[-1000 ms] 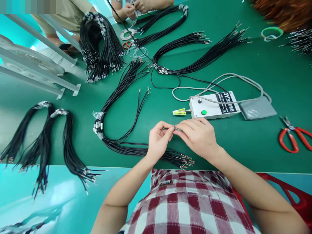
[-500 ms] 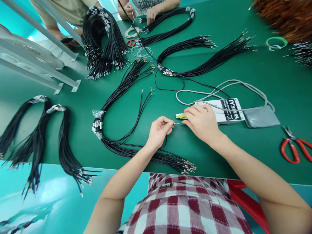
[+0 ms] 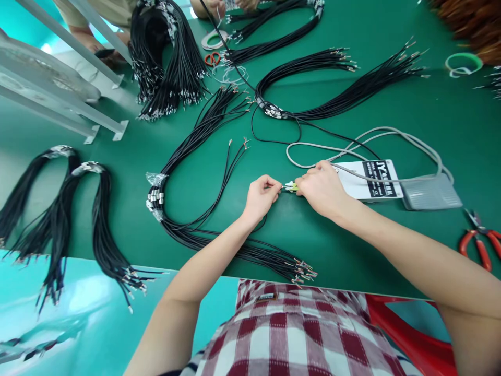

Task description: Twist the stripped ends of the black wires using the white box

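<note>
My left hand (image 3: 261, 198) pinches the end of a black cable, whose length curves down behind it toward the bundle. Facing it, my right hand (image 3: 321, 189) is closed round a small yellow-green tool (image 3: 291, 186). The tool's tip meets the cable end held by my left fingers. Left of my hands lies a curved black cable bundle (image 3: 188, 141), bound with clear plastic around silvery pieces (image 3: 155, 197). Just beyond my right hand is a white box (image 3: 370, 178) with a black label, beside a grey pedal (image 3: 432, 193).
Red-handled pliers (image 3: 479, 235) lie at the right. More cable bundles rest at the left (image 3: 58, 209) and farther back (image 3: 329, 109). Grey metal legs (image 3: 84, 109) stand at the back left. Another person's hands (image 3: 215, 8) are at the far edge. Small red scissors (image 3: 212, 59) lie near them.
Both hands have moved slightly up, and the tool's tip and the cable end have come together. My right fingers have closed further round the tool. The view has shifted a little.
</note>
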Tool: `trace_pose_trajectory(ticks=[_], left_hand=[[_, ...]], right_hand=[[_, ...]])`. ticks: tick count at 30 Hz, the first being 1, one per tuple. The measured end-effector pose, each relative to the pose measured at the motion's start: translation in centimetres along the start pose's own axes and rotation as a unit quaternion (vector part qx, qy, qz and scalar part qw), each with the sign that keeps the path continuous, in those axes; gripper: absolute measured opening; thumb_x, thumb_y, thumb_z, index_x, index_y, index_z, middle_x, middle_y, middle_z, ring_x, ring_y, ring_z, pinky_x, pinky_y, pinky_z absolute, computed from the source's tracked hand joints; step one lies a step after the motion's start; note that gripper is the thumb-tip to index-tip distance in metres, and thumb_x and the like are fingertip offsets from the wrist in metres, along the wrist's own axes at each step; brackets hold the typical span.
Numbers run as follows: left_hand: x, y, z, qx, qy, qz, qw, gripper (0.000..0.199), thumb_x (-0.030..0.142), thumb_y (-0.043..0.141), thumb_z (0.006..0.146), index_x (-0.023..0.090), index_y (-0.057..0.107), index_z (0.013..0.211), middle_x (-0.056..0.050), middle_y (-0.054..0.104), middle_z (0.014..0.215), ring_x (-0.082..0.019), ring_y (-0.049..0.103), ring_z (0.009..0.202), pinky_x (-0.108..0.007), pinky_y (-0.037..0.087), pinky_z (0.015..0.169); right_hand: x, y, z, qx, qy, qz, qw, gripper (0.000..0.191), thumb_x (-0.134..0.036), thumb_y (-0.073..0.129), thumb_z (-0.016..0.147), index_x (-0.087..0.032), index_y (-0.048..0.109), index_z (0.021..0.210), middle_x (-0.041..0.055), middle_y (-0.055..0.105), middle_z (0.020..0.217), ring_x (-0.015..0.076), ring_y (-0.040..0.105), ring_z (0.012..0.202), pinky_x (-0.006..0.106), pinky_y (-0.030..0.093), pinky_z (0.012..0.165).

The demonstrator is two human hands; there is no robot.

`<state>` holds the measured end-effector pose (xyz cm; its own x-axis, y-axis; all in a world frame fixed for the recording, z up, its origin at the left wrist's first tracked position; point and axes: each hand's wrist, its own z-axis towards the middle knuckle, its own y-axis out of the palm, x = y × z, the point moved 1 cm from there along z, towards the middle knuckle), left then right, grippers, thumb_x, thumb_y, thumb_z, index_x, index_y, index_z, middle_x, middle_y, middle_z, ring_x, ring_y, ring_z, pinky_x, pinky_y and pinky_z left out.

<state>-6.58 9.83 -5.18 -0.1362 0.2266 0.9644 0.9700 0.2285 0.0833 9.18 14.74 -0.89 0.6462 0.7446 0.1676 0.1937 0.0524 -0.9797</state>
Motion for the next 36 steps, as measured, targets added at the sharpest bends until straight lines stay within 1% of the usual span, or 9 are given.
trace_pose_trajectory(ticks=[10,19,23,25,27,29,31,33,36], left_hand=[[-0.7,0.5,0.8,0.008,-0.004,0.039,0.999,0.016,0.010,0.065,0.079,0.015,0.055,0.067,0.004,0.055,0.056,-0.004,0.044,0.041,-0.017,0.029,0.042],[-0.7,0.6,0.9,0.016,-0.014,0.039,0.999,0.016,0.012,0.070,0.076,0.015,0.057,0.067,0.004,0.057,0.057,-0.004,0.045,0.041,-0.018,0.029,0.042],[-0.8,0.6,1.0,0.018,-0.007,0.053,0.998,0.015,0.012,0.069,0.076,0.015,0.057,0.068,0.004,0.058,0.057,-0.004,0.046,0.042,-0.018,0.030,0.042],[-0.8,0.6,1.0,0.017,-0.005,0.058,0.998,0.015,0.012,0.068,0.076,0.015,0.057,0.068,0.004,0.057,0.057,-0.005,0.045,0.042,-0.018,0.031,0.043],[-0.8,0.5,1.0,0.015,-0.002,0.064,0.998,0.014,0.012,0.067,0.076,0.015,0.057,0.068,0.003,0.057,0.057,-0.005,0.045,0.042,-0.018,0.031,0.043],[-0.9,0.5,1.0,0.013,0.003,0.071,0.997,0.013,0.012,0.067,0.076,0.015,0.058,0.067,0.003,0.057,0.057,-0.006,0.046,0.042,-0.018,0.032,0.043],[-1.0,0.4,1.0,0.011,0.009,0.073,0.997,0.012,0.013,0.067,0.076,0.015,0.059,0.067,0.002,0.058,0.057,-0.006,0.046,0.042,-0.018,0.032,0.043],[-1.2,0.3,1.0,0.011,0.014,0.064,0.998,0.012,0.014,0.069,0.075,0.015,0.059,0.067,0.003,0.057,0.056,-0.005,0.045,0.042,-0.018,0.030,0.042],[-1.3,0.4,1.0,0.014,0.015,0.050,0.999,0.013,0.014,0.070,0.073,0.015,0.059,0.067,0.003,0.057,0.055,-0.004,0.044,0.041,-0.018,0.028,0.041]], right_hand=[[0.2,-0.2,0.3,-0.019,0.010,0.015,1.000,0.018,-0.010,0.054,0.088,-0.018,0.067,0.078,0.0061,0.072,0.074,0.0245,0.066,0.081,0.037,0.026,0.080],[0.2,0.4,0.4,0.026,-0.003,-0.004,1.000,0.014,-0.013,0.063,0.085,-0.019,0.067,0.073,0.0056,0.072,0.070,0.0227,0.063,0.072,0.038,0.027,0.077],[0.5,-0.3,0.1,0.033,-0.022,0.023,0.999,0.007,-0.020,0.068,0.085,-0.015,0.070,0.080,0.0107,0.075,0.079,0.0262,0.064,0.081,0.040,0.028,0.081],[1.1,-0.9,-1.0,0.070,-0.028,0.049,0.996,0.012,-0.025,0.066,0.089,-0.014,0.070,0.092,0.0129,0.077,0.092,0.0288,0.065,0.093,0.042,0.030,0.086],[1.8,-1.2,-3.2,0.143,-0.017,0.093,0.985,0.019,-0.027,0.061,0.094,-0.015,0.068,0.108,0.0133,0.076,0.110,0.0292,0.064,0.106,0.044,0.032,0.093],[2.4,-0.8,-6.1,0.230,0.030,0.143,0.962,0.024,-0.026,0.055,0.099,-0.018,0.064,0.119,0.0109,0.072,0.124,0.0273,0.063,0.116,0.042,0.034,0.096],[2.5,0.3,-9.0,0.302,0.088,0.181,0.932,0.022,-0.023,0.054,0.099,-0.021,0.062,0.119,0.0092,0.072,0.125,0.0256,0.063,0.119,0.041,0.038,0.098],[2.0,1.8,-11.3,0.324,0.127,0.207,0.914,0.019,-0.021,0.055,0.097,-0.022,0.060,0.115,0.0085,0.072,0.125,0.0251,0.062,0.121,0.040,0.040,0.100],[0.7,4.0,-12.8,0.305,0.151,0.214,0.916,0.021,-0.017,0.055,0.095,-0.024,0.057,0.115,0.0081,0.072,0.126,0.0261,0.058,0.128,0.043,0.038,0.103]])
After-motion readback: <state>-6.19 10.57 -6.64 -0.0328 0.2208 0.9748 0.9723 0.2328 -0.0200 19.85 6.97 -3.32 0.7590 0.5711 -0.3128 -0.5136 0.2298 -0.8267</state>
